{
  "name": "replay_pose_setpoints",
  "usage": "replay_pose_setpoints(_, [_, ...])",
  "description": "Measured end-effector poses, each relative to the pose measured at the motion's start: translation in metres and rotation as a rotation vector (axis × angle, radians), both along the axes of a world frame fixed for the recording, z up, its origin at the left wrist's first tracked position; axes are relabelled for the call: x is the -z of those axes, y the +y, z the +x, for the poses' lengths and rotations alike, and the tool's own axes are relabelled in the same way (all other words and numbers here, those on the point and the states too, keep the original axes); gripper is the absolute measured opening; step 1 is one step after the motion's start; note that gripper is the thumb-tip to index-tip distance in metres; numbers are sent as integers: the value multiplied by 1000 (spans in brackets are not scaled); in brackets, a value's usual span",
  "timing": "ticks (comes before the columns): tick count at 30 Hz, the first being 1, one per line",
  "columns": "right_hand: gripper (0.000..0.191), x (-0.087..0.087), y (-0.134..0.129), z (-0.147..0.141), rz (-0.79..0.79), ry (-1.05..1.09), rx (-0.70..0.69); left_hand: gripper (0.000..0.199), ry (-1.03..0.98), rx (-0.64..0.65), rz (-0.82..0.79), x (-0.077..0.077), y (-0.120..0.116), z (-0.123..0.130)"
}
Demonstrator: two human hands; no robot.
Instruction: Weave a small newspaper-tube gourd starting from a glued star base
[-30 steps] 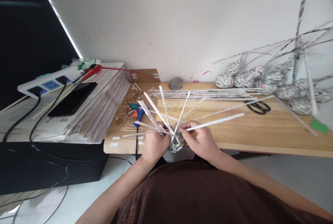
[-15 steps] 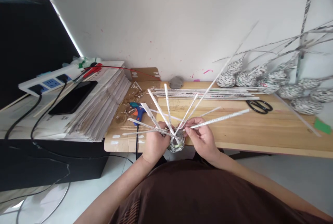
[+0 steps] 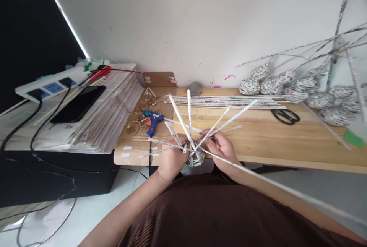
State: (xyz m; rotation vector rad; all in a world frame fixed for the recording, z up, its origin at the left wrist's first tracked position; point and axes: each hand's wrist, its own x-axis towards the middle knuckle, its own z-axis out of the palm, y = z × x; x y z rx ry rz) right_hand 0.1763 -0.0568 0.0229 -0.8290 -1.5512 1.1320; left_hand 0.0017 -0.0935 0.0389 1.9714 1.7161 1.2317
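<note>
At the table's front edge I hold a small round woven piece (image 3: pixel 196 160) of rolled newspaper, with several paper tubes fanning up out of its rim. My left hand (image 3: pixel 174 160) is closed around its left side, and some tubes pass over those fingers. My right hand (image 3: pixel 222 148) is at the right side, its thumb and fingers closed on a thick paper tube (image 3: pixel 239 116) near its base. A long thin paper tube (image 3: pixel 263 179) runs from the rim across my right hand and forearm to the lower right. Some of my fingertips are hidden behind tubes.
A blue glue gun (image 3: pixel 155 121) lies on cardboard at left. Behind are a bundle of paper tubes (image 3: pixel 229 101) and black-handled scissors (image 3: pixel 285 117). Woven gourd shapes (image 3: pixel 275 86) stand at right. A paper stack (image 3: pixel 114 113) bears a phone (image 3: pixel 78 103) and a power strip (image 3: pixel 51 86).
The long thin tube has swung from pointing up and right to pointing down and right over my forearm. The thick tube at my right hand now tilts more steeply upward.
</note>
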Motion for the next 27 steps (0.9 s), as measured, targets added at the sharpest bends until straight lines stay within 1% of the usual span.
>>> replay_pose_setpoints(3, [18,8,4,-2,-3,-91,-12,13,14,-35,11,-1,-1,-1])
replay_pose_setpoints(6, [18,13,2,-6,-46,-66,-49,12,52,-84,23,-2,0,-3])
replay_pose_setpoints(7, [21,13,0,-7,-51,-58,-58,12,81,-102,24,-2,0,-4])
replay_pose_setpoints(9, [33,13,-4,-8,-56,-66,-82,12,145,-116,24,-4,1,-5])
replay_pose_setpoints(10, [37,13,-5,-8,-55,-81,-93,12,166,-108,21,-4,2,-6])
replay_pose_setpoints(11, [38,13,-6,-7,-46,-98,-97,11,179,-92,15,-4,2,-6])
replay_pose_setpoints(15, [24,10,-6,-7,68,-173,-45,11,187,-48,-10,-5,3,-5])
replay_pose_setpoints(18, [20,6,-3,-9,148,-232,3,13,177,-17,-48,-8,3,-6])
replay_pose_setpoints(21, [20,4,-1,-9,171,-250,15,16,118,75,-112,-19,1,-13])
replay_pose_setpoints(23, [19,4,-1,-9,172,-236,16,21,87,196,-167,-28,-1,-22])
replay_pose_setpoints(25, [18,5,-1,-9,164,-217,24,33,77,330,-230,-36,-1,-33])
replay_pose_setpoints(27, [18,7,-1,-10,147,-203,16,38,42,389,-271,-40,2,-43])
